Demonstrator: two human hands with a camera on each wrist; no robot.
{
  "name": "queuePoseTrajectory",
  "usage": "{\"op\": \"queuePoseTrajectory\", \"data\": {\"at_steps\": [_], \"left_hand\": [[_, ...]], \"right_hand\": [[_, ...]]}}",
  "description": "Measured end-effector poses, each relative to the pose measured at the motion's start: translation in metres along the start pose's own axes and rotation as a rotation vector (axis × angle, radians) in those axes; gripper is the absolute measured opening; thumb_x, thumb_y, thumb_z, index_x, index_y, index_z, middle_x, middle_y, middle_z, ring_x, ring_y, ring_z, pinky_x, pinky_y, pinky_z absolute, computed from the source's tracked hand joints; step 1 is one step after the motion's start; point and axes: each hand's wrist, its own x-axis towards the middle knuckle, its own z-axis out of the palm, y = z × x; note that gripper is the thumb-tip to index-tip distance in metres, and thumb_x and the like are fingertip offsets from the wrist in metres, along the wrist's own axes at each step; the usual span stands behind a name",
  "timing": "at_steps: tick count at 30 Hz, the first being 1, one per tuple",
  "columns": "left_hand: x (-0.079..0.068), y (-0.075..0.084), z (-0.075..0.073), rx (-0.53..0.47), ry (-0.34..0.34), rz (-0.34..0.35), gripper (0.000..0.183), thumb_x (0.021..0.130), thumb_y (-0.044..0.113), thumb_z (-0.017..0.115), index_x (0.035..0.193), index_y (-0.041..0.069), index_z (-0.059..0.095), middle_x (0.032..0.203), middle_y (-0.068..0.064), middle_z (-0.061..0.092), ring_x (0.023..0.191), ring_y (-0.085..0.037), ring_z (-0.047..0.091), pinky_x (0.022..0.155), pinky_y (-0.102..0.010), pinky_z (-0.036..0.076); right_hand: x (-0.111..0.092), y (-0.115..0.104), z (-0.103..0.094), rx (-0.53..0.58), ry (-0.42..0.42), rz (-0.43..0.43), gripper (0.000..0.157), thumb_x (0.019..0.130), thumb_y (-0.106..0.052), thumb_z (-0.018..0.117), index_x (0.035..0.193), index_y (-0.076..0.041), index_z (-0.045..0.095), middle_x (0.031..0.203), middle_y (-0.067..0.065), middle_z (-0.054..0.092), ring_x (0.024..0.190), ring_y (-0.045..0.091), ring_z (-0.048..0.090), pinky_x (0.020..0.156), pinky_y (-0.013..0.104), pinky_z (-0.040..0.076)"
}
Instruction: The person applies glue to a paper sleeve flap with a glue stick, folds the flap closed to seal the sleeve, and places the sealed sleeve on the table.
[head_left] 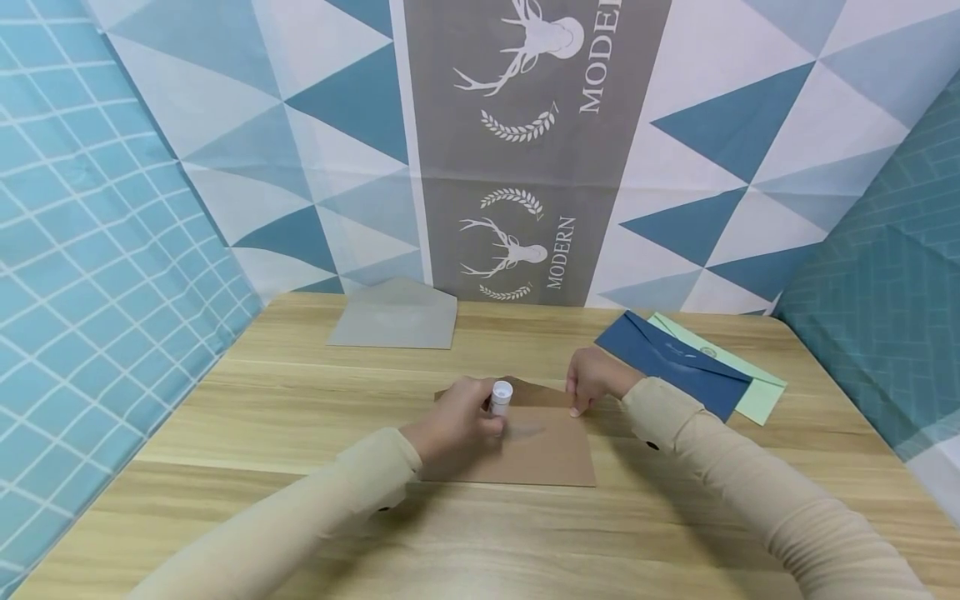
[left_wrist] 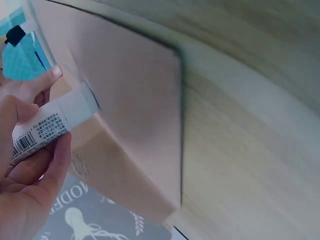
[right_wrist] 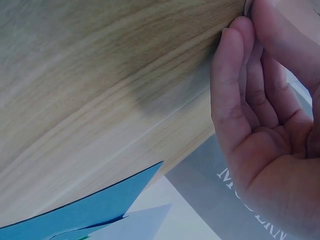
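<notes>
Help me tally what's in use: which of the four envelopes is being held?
The brown envelope: the right hand pinches its edge, while the grey envelope, blue envelope and green envelope lie unheld.

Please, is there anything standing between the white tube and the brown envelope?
Nothing visible does: the left hand holds the white tube over the brown envelope; the right hand pinches the envelope's right edge.
</notes>
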Motion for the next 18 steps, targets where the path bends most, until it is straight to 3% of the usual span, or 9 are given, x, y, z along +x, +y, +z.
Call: {"op": "queuePoseTrajectory", "data": {"at_steps": [3,8,15,18], "left_hand": [[-0.001,-0.002,-0.004,0.021,0.015,-0.016,0.008,0.077,0.0,0.068,0.081,0.002,0.062,0.074,-0.006,0.066,0.067,-0.01,0.055,0.06,-0.017,0.049],[-0.005,-0.01,-0.008,-0.062,0.037,-0.064,0.014,0.08,0.001,0.071,0.091,-0.002,0.064,0.086,-0.013,0.071,0.078,-0.016,0.067,0.07,-0.019,0.057],[-0.016,-0.017,-0.013,-0.101,0.267,-0.089,0.011,0.077,-0.003,0.072,0.087,-0.002,0.067,0.084,-0.014,0.072,0.077,-0.018,0.069,0.069,-0.019,0.058],[-0.013,-0.009,-0.015,-0.085,0.306,-0.089,0.014,0.076,-0.002,0.073,0.088,-0.003,0.067,0.084,-0.014,0.073,0.076,-0.018,0.069,0.067,-0.016,0.056]], "right_hand": [[-0.001,0.002,-0.002,0.003,0.006,0.006,0.018,0.068,-0.011,0.086,0.063,-0.01,0.068,0.058,-0.001,0.066,0.052,0.007,0.06,0.058,0.02,0.048],[-0.002,0.006,-0.002,0.002,0.027,0.013,0.019,0.067,-0.011,0.087,0.063,-0.01,0.068,0.057,-0.001,0.066,0.052,0.007,0.06,0.06,0.02,0.05],[-0.002,0.002,0.001,0.015,0.033,-0.027,0.02,0.067,-0.009,0.086,0.062,-0.01,0.066,0.055,0.0,0.065,0.051,0.007,0.057,0.055,0.019,0.045],[-0.002,0.001,0.001,0.002,0.041,-0.016,0.021,0.066,-0.009,0.087,0.062,-0.01,0.066,0.056,0.001,0.066,0.051,0.007,0.057,0.054,0.018,0.044]]}}
